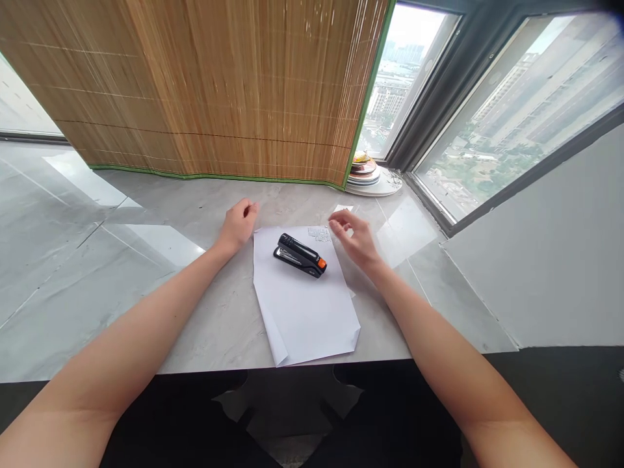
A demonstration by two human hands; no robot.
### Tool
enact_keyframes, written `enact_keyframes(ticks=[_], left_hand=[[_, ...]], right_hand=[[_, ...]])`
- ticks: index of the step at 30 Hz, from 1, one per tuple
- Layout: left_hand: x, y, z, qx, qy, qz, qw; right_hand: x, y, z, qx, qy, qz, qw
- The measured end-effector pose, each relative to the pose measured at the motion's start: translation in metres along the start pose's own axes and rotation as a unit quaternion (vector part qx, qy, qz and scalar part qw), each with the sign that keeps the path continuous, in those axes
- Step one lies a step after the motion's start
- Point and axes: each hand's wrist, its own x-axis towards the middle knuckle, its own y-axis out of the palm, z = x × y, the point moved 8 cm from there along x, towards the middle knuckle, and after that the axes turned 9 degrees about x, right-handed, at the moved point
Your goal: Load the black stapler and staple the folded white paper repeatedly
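Note:
A black stapler point(299, 255) with an orange end lies slantwise on white sheets of paper point(312, 318). Some of the paper's corners are folded or curled. Near its top edge is a patch of small grey bits point(319, 234), too fine to make out. My left hand point(238, 224) rests on the counter just beyond the paper's upper left corner, closed in a loose fist with nothing visible in it. Beside the upper right corner, my right hand point(357, 239) is loosely curled, fingers a little apart, holding nothing. Neither hand touches the stapler.
The grey marble-patterned counter point(214, 325) ends at a front edge close to my body. A bamboo blind point(219, 91) hangs behind it. Stacked plates point(375, 185) stand in the back right corner, by the windows point(517, 117). A white wall point(560, 260) bounds the right side.

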Motion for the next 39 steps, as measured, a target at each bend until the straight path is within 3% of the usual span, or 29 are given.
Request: enact_keyframes(ticks=[2,4,7,10,13,19,23,25,26,27,28,29,31,33,39], left_hand=[[0.002,-0.003,0.011,-0.052,-0.038,-0.017,0.998],[0.004,-0.002,0.014,-0.076,-0.044,-0.01,0.996],[0.004,0.0,0.01,-0.078,-0.029,0.0,0.997],[0.004,0.001,0.009,-0.086,-0.032,0.001,0.996],[0.004,0.0,0.01,-0.09,-0.037,0.001,0.995],[0.005,0.005,0.014,-0.077,-0.029,0.008,0.997],[0.007,0.01,0.014,-0.051,-0.01,0.023,0.998],[0.007,0.011,0.013,-0.042,-0.004,0.032,0.999],[0.007,0.012,0.012,-0.04,-0.001,0.035,0.999],[0.006,0.012,0.012,-0.04,0.001,0.038,0.998],[0.006,0.011,0.011,-0.041,0.001,0.038,0.998],[0.005,0.011,0.011,-0.043,0.001,0.039,0.998],[0.004,0.01,0.011,-0.048,-0.004,0.039,0.998],[0.003,0.01,0.012,-0.051,-0.008,0.041,0.998],[0.002,0.011,0.012,-0.055,-0.009,0.052,0.997]], right_hand=[[-0.014,0.033,0.033,0.016,-0.08,0.119,0.99],[-0.029,0.063,0.051,0.009,-0.118,0.205,0.972],[-0.042,0.088,0.052,-0.022,-0.112,0.239,0.964],[-0.044,0.088,0.04,-0.035,-0.086,0.228,0.969],[-0.046,0.066,0.027,-0.049,-0.069,0.212,0.974],[-0.056,-0.007,0.001,-0.105,-0.039,0.15,0.982],[-0.049,-0.049,-0.016,-0.108,-0.018,0.144,0.984],[-0.033,-0.086,-0.028,-0.096,-0.017,0.056,0.994],[-0.025,-0.112,-0.037,-0.103,-0.008,-0.024,0.994],[-0.02,-0.138,-0.048,-0.132,0.01,-0.113,0.985],[-0.016,-0.157,-0.062,-0.179,0.048,-0.16,0.97],[-0.013,-0.168,-0.079,-0.231,0.095,-0.169,0.954],[-0.011,-0.176,-0.107,-0.317,0.168,-0.128,0.925],[-0.012,-0.17,-0.123,-0.378,0.185,-0.07,0.904],[-0.016,-0.156,-0.125,-0.403,0.153,-0.033,0.902]])
